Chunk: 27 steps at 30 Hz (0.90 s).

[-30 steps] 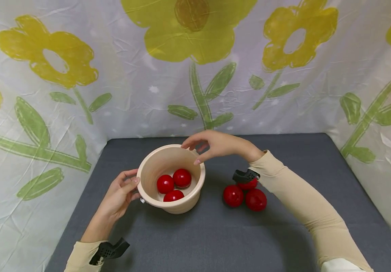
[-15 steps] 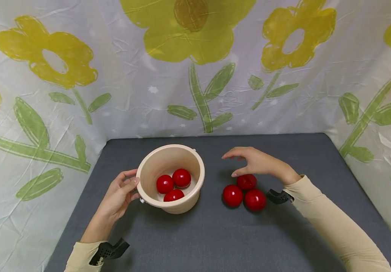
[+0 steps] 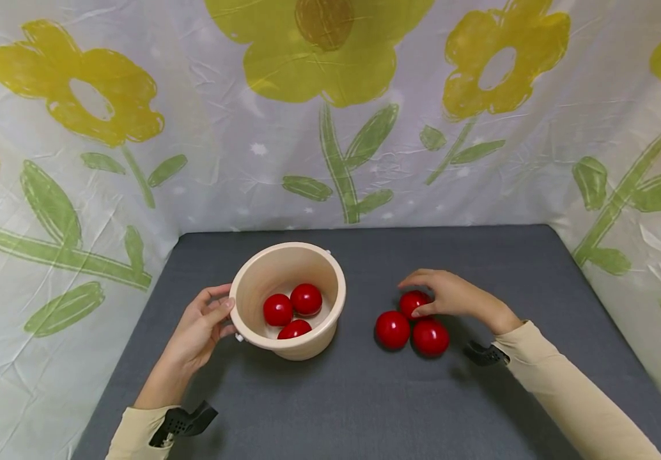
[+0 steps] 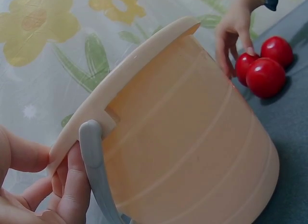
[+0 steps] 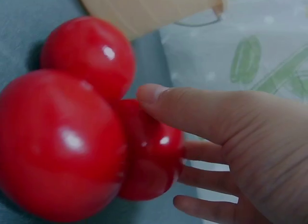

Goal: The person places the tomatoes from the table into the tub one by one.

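Observation:
My left hand [image 3: 198, 329] pinches the rim of a cream plastic bucket [image 3: 330, 326] between thumb and fingers. Tilted toward me, the bucket has three shiny red balls [image 3: 278, 310] inside. To its right, three more red balls [image 3: 392, 329] sit close together on the table. My right hand [image 3: 451, 294] is at the rearmost one [image 3: 413, 304], thumb on its near side and fingers curled round its far side. In the right wrist view, the thumb lies over the edge of that ball [image 5: 149, 151], and the fingertips are partly hidden behind it.
The bucket's grey handle [image 4: 98, 171] hangs down beside the left fingers. A dark grey cloth covers the table [image 3: 330, 409]. Behind and at both sides hangs a pale curtain [image 3: 221, 128] with yellow flowers.
From the bucket's right rim, my right hand has moved right and down to the rear ball of the loose three. My left hand and the bucket have stayed in place.

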### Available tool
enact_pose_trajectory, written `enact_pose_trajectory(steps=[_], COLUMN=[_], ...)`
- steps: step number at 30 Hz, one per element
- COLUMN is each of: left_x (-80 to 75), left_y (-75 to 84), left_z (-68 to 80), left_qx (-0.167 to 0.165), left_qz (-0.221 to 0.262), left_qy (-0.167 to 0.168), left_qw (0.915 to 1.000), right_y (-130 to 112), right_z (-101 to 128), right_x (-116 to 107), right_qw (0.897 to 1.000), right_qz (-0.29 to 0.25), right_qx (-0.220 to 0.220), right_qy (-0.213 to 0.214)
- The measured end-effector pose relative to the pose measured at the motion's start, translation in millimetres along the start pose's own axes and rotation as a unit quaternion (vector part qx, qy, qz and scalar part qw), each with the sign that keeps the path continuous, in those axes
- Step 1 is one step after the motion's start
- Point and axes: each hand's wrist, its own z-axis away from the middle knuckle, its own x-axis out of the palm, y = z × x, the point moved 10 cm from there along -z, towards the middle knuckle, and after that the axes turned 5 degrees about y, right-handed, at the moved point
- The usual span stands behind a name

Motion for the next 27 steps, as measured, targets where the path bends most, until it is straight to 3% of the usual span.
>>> enact_pose_trajectory(steps=[14, 27], left_x=[0.5, -1.6], left_y=[1.4, -0.6], left_z=[-1.6, -1.0], left_qx=[0.004, 0.004], left_qz=[0.012, -0.006], left_qy=[-0.004, 0.000], left_qw=[0.9999, 1.0000], right_y=[14, 15], right_z=[2, 4], right_x=[26, 29], right_qw=[0.998, 0.997], right_qz=[-0.054, -0.066], right_qx=[0.034, 0.040], right_qy=[-0.019, -0.001])
